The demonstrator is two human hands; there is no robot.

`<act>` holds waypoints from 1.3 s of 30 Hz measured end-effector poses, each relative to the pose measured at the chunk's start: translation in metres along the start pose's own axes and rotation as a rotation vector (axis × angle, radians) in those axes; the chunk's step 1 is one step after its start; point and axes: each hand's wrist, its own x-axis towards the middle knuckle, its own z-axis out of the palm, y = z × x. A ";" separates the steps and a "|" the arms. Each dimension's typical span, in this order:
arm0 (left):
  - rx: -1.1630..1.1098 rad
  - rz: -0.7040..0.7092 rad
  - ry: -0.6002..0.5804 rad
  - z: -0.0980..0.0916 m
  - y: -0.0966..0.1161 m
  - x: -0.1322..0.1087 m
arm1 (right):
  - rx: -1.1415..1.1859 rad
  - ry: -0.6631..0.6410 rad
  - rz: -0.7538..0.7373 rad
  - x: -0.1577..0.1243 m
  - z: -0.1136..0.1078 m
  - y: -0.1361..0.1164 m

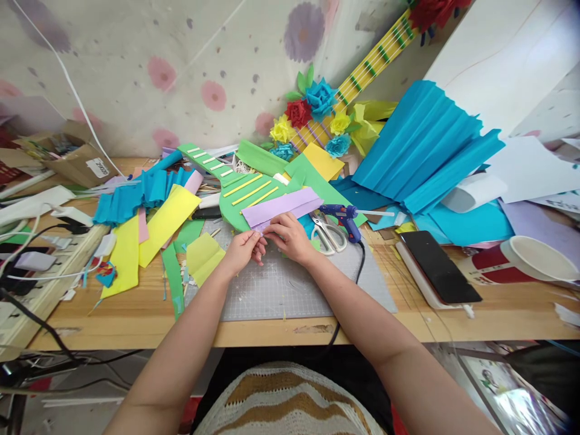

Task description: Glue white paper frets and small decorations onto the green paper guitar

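A folded strip of purple crepe paper (285,204) lies over the lower part of a green paper guitar (238,192) with yellow and white strips on it. At the purple paper's lower left end, my left hand (246,248) pinches its edge between thumb and fingers. Close beside it, my right hand (289,235) has its fingertips closed on the same edge, its palm turned down. Right of that hand are white-handled scissors (333,237) and a blue glue gun (342,219). Both hands are just above the grey cutting mat (299,290).
Yellow crepe pieces (168,225) and ruffled blue crepe (145,190) lie left. A decorated yellow guitar (362,72) leans on the wall. To the right are a large blue crepe sheet (421,142), a phone (440,266) and a paper cup (521,261). The glue gun's cord (360,266) crosses the mat.
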 end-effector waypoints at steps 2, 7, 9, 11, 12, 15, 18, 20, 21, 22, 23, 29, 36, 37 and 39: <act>-0.012 0.037 0.008 0.001 -0.002 0.001 | 0.017 0.020 0.008 0.000 0.001 -0.001; -0.119 0.050 0.014 0.004 -0.005 0.001 | 0.062 0.055 0.048 0.000 0.001 -0.005; -0.166 0.037 0.001 0.005 -0.004 0.000 | 0.068 0.069 0.048 0.000 0.002 -0.007; -0.201 0.022 -0.015 0.005 -0.003 -0.001 | 0.063 0.066 0.056 0.001 0.002 -0.007; -0.217 0.017 -0.023 0.005 -0.003 -0.001 | 0.058 0.067 0.061 0.001 0.002 -0.007; -0.249 0.031 -0.030 0.006 -0.002 -0.002 | 0.056 0.094 0.053 0.000 0.003 -0.008; -0.262 0.039 -0.028 0.007 -0.002 -0.002 | 0.065 0.134 0.037 0.000 0.005 -0.008; -0.273 0.008 -0.046 0.005 -0.001 -0.002 | 0.064 0.149 0.037 -0.001 0.006 -0.008; -0.277 -0.019 -0.062 0.004 0.000 -0.001 | 0.063 0.153 0.039 -0.001 0.006 -0.008; -0.273 -0.054 -0.080 0.002 0.002 -0.001 | 0.061 0.154 0.043 -0.001 0.007 -0.008; -0.257 -0.092 -0.096 0.000 0.003 -0.001 | 0.058 0.151 0.048 -0.002 0.007 -0.008; -0.148 -0.133 0.023 -0.009 0.014 -0.003 | 0.015 0.106 0.029 -0.001 0.007 -0.009; -0.052 -0.036 0.187 -0.002 0.010 -0.004 | -0.024 0.070 0.019 -0.002 0.007 -0.008; -0.046 -0.022 0.193 -0.001 0.009 -0.003 | -0.028 0.061 0.012 -0.002 0.007 -0.007; -0.044 -0.002 0.199 -0.001 0.009 -0.003 | -0.035 0.052 -0.001 -0.002 0.007 -0.006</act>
